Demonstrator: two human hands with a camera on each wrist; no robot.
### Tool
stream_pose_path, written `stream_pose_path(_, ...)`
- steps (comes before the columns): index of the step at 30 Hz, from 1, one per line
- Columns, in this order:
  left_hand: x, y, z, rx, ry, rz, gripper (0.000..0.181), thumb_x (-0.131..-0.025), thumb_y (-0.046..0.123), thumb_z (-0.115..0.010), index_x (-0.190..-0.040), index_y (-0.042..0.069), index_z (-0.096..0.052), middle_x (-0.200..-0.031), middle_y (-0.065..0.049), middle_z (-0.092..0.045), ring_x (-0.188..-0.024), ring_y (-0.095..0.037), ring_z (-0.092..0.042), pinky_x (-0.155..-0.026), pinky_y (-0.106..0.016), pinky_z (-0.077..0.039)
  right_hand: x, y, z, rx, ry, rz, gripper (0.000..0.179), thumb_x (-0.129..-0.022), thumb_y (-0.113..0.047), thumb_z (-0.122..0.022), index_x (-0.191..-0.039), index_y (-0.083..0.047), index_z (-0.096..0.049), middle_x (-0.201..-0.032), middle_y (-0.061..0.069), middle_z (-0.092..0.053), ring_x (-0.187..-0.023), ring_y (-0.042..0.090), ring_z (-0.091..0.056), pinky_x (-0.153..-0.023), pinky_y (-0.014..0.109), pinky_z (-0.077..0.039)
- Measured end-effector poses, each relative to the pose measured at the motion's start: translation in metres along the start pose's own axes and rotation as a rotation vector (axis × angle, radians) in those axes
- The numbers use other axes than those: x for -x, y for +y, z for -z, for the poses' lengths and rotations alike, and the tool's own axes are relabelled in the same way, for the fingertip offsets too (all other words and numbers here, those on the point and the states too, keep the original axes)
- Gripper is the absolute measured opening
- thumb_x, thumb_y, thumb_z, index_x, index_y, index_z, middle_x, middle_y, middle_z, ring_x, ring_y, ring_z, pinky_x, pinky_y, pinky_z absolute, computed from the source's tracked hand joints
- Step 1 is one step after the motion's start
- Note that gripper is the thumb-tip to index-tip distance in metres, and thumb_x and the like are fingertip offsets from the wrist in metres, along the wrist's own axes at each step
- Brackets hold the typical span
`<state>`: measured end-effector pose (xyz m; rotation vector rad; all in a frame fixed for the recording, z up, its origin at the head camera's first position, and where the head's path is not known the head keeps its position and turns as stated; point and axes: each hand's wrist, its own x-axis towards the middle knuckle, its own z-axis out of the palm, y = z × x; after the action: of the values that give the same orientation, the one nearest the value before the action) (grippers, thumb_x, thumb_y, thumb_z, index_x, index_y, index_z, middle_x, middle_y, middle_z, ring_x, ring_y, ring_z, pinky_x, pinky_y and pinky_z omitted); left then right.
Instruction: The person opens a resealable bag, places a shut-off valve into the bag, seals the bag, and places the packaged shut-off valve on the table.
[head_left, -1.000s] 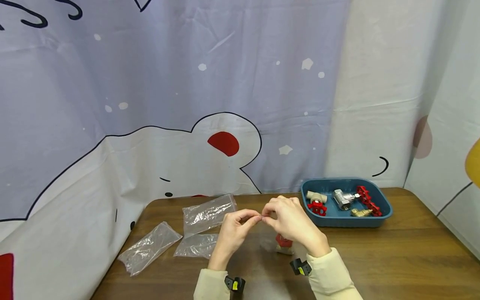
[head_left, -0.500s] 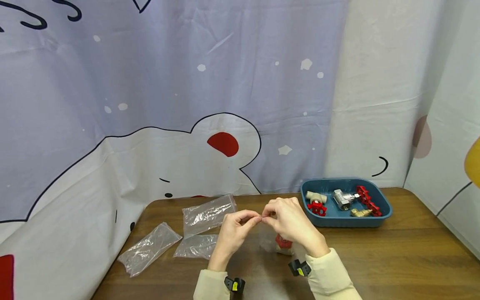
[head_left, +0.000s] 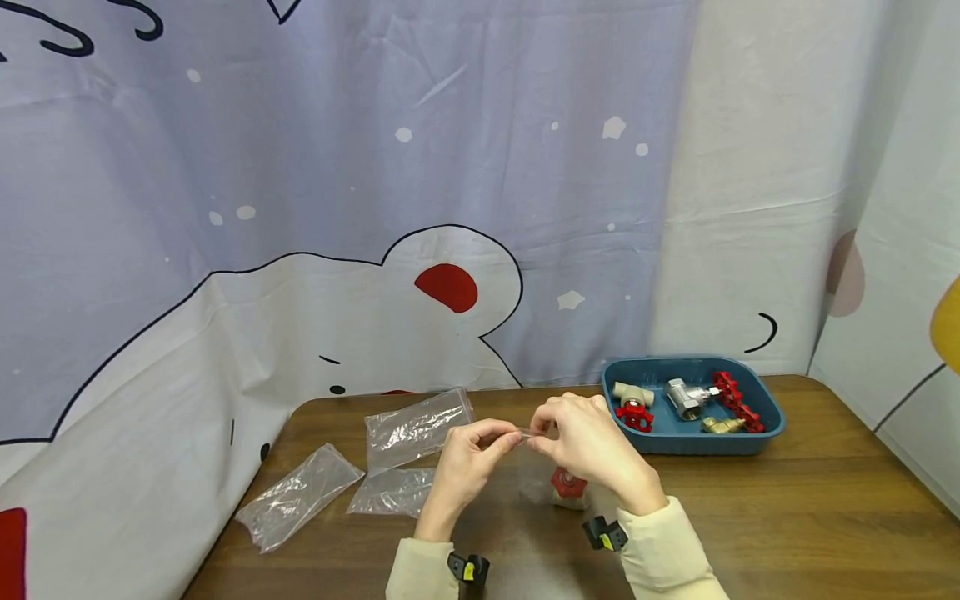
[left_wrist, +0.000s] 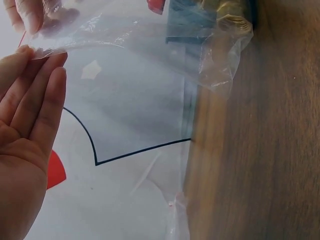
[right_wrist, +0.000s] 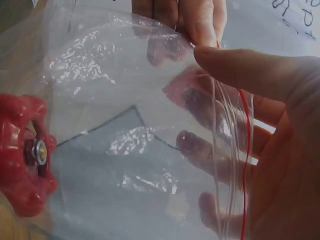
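Observation:
Between both hands hangs a clear zip bag [right_wrist: 125,100] with a red line along its zip edge. My left hand [head_left: 467,468] pinches that edge between thumb and index finger. Just to the right along the same edge, my right hand [head_left: 583,437] pinches it too, its other fingers showing through the plastic in the right wrist view. Low in the bag is a valve with a red handwheel [right_wrist: 25,155], seen in the head view below the right hand. Its brass threaded end [left_wrist: 235,20] shows at the top of the left wrist view.
A blue tray [head_left: 693,446] stands at the back right with several valves, some with red handwheels. On the left of the wooden table [head_left: 825,517] lie three flat clear bags, one at the far left [head_left: 300,497]. A printed curtain [head_left: 337,167] hangs behind.
My right fingertips have slid slightly right, away from the left ones, and a short stretch of bag edge now shows between them. The left hand stays in place.

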<state>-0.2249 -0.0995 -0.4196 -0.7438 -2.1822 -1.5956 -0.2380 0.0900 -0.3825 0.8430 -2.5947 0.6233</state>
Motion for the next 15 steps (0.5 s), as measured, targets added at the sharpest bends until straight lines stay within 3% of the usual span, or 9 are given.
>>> stream_pose_path(15, -0.0003, -0.0005, -0.0012, -0.002, -0.010, 0.007, 0.005, -0.088, 0.002, -0.070, -0.090, -0.002, -0.073, -0.082, -0.011, -0.072, -0.072, -0.019, -0.064, -0.064, -0.024, -0.052, -0.0004, 0.0066, 0.0003, -0.080, -0.024, 0.052, 0.016, -0.081, -0.019, -0.080, -0.073, -0.026, -0.068, -0.070, -0.021, -0.055, -0.071, 0.007, -0.052, -0.075, 0.038, -0.035)
